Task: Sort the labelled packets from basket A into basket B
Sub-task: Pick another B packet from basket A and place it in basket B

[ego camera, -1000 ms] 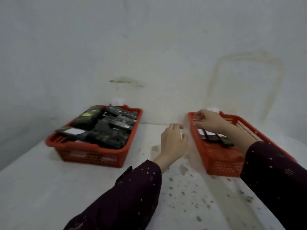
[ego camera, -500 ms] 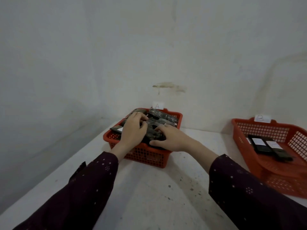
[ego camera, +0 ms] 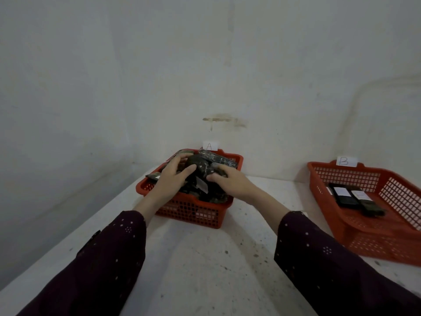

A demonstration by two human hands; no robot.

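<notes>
Centrally, left hand (ego camera: 172, 179) and right hand (ego camera: 230, 182) curl over the heap of dark plastic labelled packets (ego camera: 199, 167) in red mesh basket A (ego camera: 189, 210); whether either grip is closed, I cannot tell. Red mesh basket B (ego camera: 376, 245) lies far right, nearer the right hand.

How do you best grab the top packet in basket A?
From above, by its two sides, left hand on one and right hand on the other. The top packet bulges atop the heap in basket A, sides exposed; the walls likely block a low reach.
</notes>
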